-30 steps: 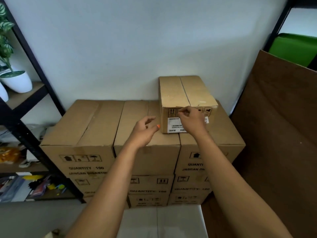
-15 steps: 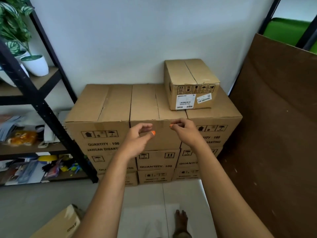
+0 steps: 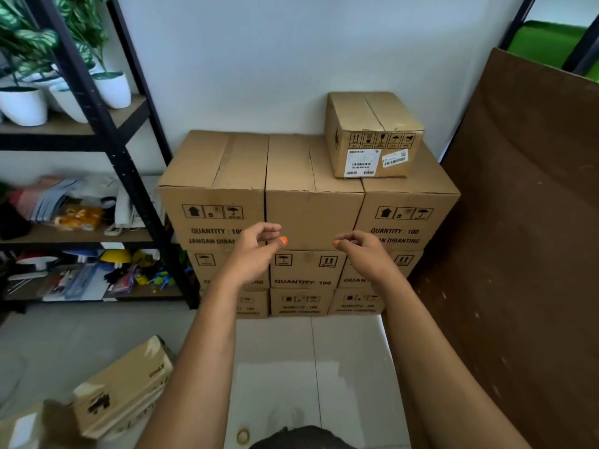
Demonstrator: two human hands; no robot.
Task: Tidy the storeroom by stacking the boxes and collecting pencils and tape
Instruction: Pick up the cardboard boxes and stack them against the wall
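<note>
So you've got a big block of cardboard boxes (image 3: 311, 215) stacked against the white wall (image 3: 259, 59), three across and three layers high, fronts printed with "QUANTITY : 100". To its right a large brown board (image 3: 525, 222) leans upright, and on the left there's a black shelf rack (image 3: 107, 150) carrying white plant pots (image 3: 22, 105) up top and a jumble of stuff on the lower shelves, too messy to pick out any pencils.

A smaller box (image 3: 372, 134) with white barcode labels sits on the stack's top right, spanning the middle and right boxes, close to the wall. Down at bottom left another carton (image 3: 126, 387) lies tilted on the tiled floor (image 3: 350, 367).

Your left hand (image 3: 249, 254) and right hand (image 3: 366, 254) both float in front of the stack, touching nothing, near each other but apart. Each grip is loose and half curled, fingers bent with thumb close by, nothing held.

Tiny thing: a tape roll (image 3: 243, 436) lies flat on the floor at the bottom edge.
</note>
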